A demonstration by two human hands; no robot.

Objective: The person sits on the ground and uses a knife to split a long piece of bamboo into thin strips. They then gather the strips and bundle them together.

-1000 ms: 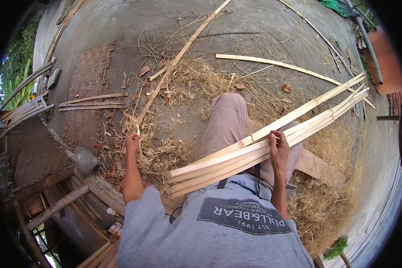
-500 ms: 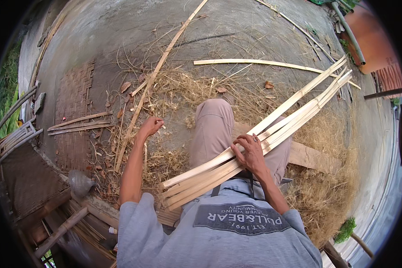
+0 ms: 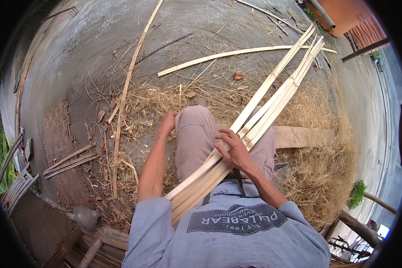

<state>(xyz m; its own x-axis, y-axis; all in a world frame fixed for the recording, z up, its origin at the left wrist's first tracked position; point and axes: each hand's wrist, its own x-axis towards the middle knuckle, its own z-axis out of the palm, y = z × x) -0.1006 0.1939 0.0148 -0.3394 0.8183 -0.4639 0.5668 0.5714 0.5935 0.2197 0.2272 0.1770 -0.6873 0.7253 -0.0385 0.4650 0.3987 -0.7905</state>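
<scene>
Across my thighs lies a bundle of pale split bamboo strips (image 3: 272,114), slanting from my waist to far right beyond my knees. My right hand (image 3: 233,149) rests over the bundle near its middle, fingers spread and reaching past its left edge. Beside the left knee (image 3: 194,127) is my left hand (image 3: 169,121), its fingers curled in. Its fingertips are hidden, so I cannot see what they hold, if anything.
Shavings (image 3: 158,100) cover the ground before me, piling thicker at right (image 3: 315,174). A long strip (image 3: 131,71) lies at left, another (image 3: 219,54) across the front. A board (image 3: 303,137) sticks out right of my knees. Left are a woven mat (image 3: 60,134) and short sticks (image 3: 71,161).
My left hand has come right and in against the left knee. The right hand's fingers have spread on the strips. The whole view has shifted and turned.
</scene>
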